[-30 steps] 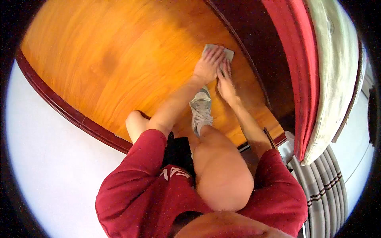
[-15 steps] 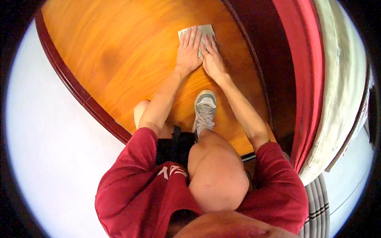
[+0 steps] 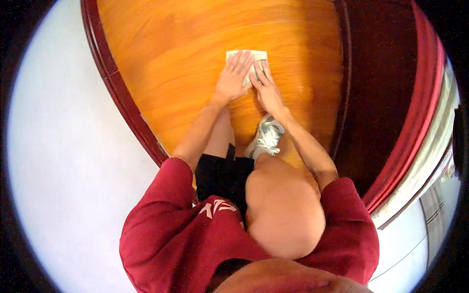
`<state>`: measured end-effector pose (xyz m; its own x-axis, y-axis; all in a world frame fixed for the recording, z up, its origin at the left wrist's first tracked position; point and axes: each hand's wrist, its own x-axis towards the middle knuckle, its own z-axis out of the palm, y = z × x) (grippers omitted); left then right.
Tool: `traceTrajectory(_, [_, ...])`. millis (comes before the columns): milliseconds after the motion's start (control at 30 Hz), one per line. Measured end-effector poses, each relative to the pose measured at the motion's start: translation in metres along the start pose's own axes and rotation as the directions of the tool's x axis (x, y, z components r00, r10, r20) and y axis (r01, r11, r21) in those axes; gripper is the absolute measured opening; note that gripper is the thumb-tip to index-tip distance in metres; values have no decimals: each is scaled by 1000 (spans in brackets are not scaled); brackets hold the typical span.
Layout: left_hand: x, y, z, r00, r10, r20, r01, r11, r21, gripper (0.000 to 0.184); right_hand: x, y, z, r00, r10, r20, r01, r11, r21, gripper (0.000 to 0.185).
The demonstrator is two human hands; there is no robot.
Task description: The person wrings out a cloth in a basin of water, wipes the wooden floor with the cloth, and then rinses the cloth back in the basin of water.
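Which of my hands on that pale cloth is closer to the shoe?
The right hand. Its wrist sits just beyond the shoe, while the left hand is farther off, across the cloth.

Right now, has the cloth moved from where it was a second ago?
Yes, the cloth has moved left, farther away from the dark strip along the wood's right side.

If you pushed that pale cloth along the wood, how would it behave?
The pale cloth looks thin, so probably light and floppy. Lying flat under the left hand and right hand, it should slide rather than tip. Sheen on the wooden surface suggests little grip.
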<state>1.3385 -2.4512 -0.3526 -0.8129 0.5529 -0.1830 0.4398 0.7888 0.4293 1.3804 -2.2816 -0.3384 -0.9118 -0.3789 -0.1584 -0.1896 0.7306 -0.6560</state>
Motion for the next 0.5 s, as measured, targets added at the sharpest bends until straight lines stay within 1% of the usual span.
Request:
traceTrajectory(33, [-9,-16,-4,1000,-20,-12,20,1000,6,73,16,-6,7,998,-49,27,48,999,23,54])
traceTrajectory(67, [-22,-31,-8,998,-68,5,68,998,15,74,25,-14,18,994,-83,77,80,996,42,54])
traceTrajectory(100, [-37,-48,-12,992,-124,-1,124,992,30,75,40,-24,27,990,-110,91,105,993,49,54])
traceTrajectory(133, [-56,-63,-12,989,-147,-5,147,989,33,75,54,-35,35,968,-189,164,176,980,89,53])
traceTrajectory(167, [-79,-77,-13,977,-208,-47,209,978,23,76,66,-50,44,933,-270,237,243,961,134,52])
traceTrajectory(200, [-102,-91,-13,959,-269,-90,271,963,12,78,76,-60,63,911,-344,228,304,933,193,51])
traceTrajectory(233, [-125,-101,-16,950,-297,-92,300,954,14,78,85,-73,73,899,-365,243,320,924,208,51])
traceTrajectory(300, [-164,-107,-21,908,-412,-74,415,909,40,78,96,-90,88,765,-519,381,414,850,327,36])
traceTrajectory(333, [-187,-110,-27,885,-464,-22,465,881,86,78,96,-103,103,785,-459,416,239,844,480,41])
traceTrajectory(367, [-212,-114,-27,871,-491,-20,490,867,86,78,93,-108,110,767,-477,429,243,835,494,41])
traceTrajectory(433, [-265,-131,-20,823,-564,-68,568,816,110,80,102,-129,104,694,-594,407,411,791,452,44])
traceTrajectory(467, [-286,-134,-13,819,-569,-77,574,812,110,80,106,-135,97,688,-601,407,420,787,452,44])
traceTrajectory(500, [-309,-131,-5,824,-565,-30,563,812,155,81,107,-139,89,715,-552,430,351,815,462,48])
